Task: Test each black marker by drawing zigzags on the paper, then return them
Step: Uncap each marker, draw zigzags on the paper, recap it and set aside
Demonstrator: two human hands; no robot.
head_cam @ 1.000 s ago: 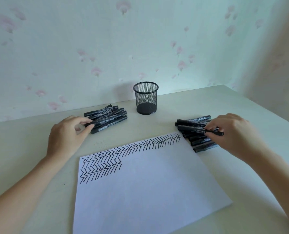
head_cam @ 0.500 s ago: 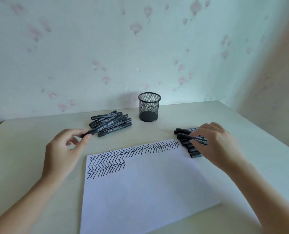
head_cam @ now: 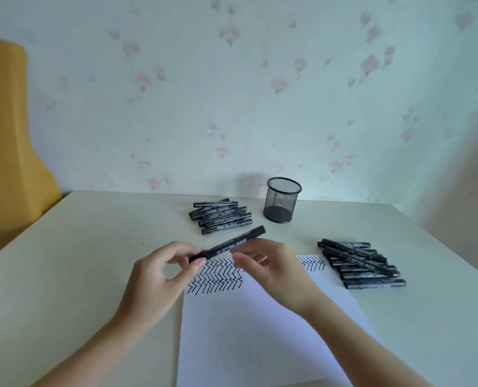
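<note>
Marker point(head_cam: 228, 245) now sits lifted over the top edge of the paper point(head_cam: 260, 331), held between both hands; a second ago the left hand point(head_cam: 159, 277) was still pinching it out of the pile at 11 o'clock point(head_cam: 219, 216) while the right hand point(head_cam: 271, 268) rested on the pile at 3 o'clock point(head_cam: 363, 266). The right has since left that pile empty and come across. Left thumb and forefinger grip the near end; the right fingertips close on the barrel's middle, cap end pointing toward 1 o'clock. It looks like uncapping comes next, then another zigzag below the rows point(head_cam: 215, 277) already drawn. The mesh cup point(head_cam: 282, 201) at 12 o'clock stands apart, apparently empty. Judging by the piles, the task is mid-run.
</note>
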